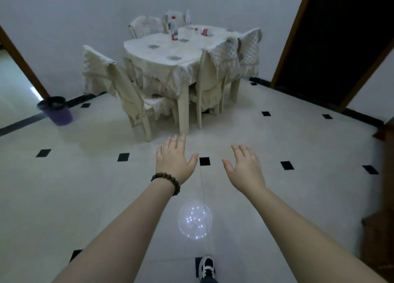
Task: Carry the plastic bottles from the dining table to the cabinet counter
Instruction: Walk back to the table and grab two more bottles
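— Can you read anything on those plastic bottles [174,35] on the dining table [162,54]?

— No. The upright one carries a red and blue label, but it is too small and blurred for any letters or brand to come through.

— And the one lying on its side [206,32]?

— Same there: a red and white wrapper, no word legible.

— Any number or sign on the walls, the door frames or the floor?

— None that I can make out. The purple bin [57,112] shows no print, and the shoe [207,266] at the bottom edge is black and white with no readable mark.
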The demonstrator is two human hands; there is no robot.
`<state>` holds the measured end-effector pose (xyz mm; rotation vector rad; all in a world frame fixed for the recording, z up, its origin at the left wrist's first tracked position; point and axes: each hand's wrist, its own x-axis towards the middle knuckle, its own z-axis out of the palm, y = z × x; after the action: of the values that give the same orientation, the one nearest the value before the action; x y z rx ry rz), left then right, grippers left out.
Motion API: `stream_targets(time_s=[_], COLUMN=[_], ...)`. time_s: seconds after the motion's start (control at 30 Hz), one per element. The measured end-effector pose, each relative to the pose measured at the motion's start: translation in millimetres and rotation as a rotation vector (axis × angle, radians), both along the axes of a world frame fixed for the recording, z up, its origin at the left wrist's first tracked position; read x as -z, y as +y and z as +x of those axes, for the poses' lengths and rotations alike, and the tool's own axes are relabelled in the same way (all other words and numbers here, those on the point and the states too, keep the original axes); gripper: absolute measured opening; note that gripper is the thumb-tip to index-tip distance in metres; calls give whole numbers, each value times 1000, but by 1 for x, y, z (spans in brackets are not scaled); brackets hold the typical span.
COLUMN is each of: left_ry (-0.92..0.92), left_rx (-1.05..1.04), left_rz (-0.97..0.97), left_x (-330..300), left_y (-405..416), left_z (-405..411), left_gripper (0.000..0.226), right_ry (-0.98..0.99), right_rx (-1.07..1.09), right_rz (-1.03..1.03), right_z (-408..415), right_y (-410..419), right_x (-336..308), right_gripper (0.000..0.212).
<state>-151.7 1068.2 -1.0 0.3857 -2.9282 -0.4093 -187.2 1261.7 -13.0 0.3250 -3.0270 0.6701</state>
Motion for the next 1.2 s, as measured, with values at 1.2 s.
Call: stream_targets(time_s=[1.2], left_ry=[-23], left_rx=[-242], left_rz=[95], left_x=[0], left_y=[-317], left_z=[-574], left_gripper=[71], right_ry=[-64], right_rx=[-125], right_rz=[9], right_z=[-614], right_y=[-306], right_x=[-5], right_gripper=[54])
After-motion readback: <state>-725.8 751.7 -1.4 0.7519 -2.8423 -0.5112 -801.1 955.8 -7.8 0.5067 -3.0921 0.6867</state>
